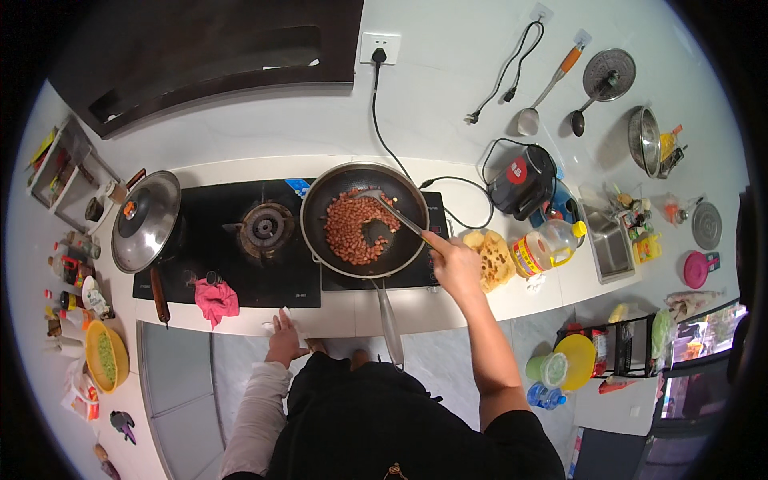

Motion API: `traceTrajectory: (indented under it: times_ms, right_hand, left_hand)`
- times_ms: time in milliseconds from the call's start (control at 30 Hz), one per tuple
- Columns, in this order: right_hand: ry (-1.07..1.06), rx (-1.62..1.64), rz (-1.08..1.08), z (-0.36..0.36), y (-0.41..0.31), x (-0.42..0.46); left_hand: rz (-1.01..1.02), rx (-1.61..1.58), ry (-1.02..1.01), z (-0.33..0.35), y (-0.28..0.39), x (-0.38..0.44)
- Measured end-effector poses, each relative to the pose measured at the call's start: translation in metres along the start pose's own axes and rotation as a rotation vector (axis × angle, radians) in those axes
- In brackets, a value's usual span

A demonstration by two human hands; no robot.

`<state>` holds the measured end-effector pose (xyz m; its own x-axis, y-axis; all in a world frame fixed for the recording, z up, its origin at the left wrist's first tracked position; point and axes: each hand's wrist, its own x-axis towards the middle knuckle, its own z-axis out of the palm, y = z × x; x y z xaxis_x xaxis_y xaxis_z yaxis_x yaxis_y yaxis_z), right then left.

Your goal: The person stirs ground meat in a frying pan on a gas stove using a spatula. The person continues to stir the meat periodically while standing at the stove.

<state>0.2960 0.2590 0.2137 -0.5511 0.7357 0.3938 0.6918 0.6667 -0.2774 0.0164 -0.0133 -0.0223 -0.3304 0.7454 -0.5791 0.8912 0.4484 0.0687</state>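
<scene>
My right hand (pixel 457 267) grips the handle of a metal spatula (pixel 401 215), whose blade rests among reddish-skinned peanuts (pixel 355 225) in a dark frying pan (pixel 321 189). The nuts form a ring-like heap, with a bare patch of pan showing at its lower right. The pan's grey handle (pixel 390 330) points toward my body, and neither hand touches it. Below the counter's front edge, my left hand (pixel 284 339) lies with fingers spread on or beside a white cloth or tissue (pixel 282 324); whether it grips this cannot be told.
A gas burner (pixel 266 228) sits left of the pan, with a pink cloth (pixel 216 301) near the hob's front. A lidded wok (pixel 147 222) stands farther left. To the right are flatbread (pixel 493 261), an oil bottle (pixel 546 247) and a black kettle (pixel 522 183). A power cable (pixel 381 132) runs behind the pan.
</scene>
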Motion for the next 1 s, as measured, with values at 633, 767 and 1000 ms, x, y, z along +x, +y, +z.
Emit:
traceTrajectory:
  times_ms: [633,767,1000]
  right_hand:
    - [-0.085,-0.108,-0.035,-0.032,0.021,-0.01]
    - [-0.047,-0.041,0.022,0.012,0.011,0.007]
    - [-0.144,-0.078,-0.109,-0.042,0.007,0.002]
  left_hand:
    - [-0.027,-0.008,-0.058,-0.006,0.004,-0.001]
    - [-0.018,0.01,-0.059,-0.008,0.003,-0.002]
    - [-0.007,0.033,-0.03,0.002,0.002,0.001]
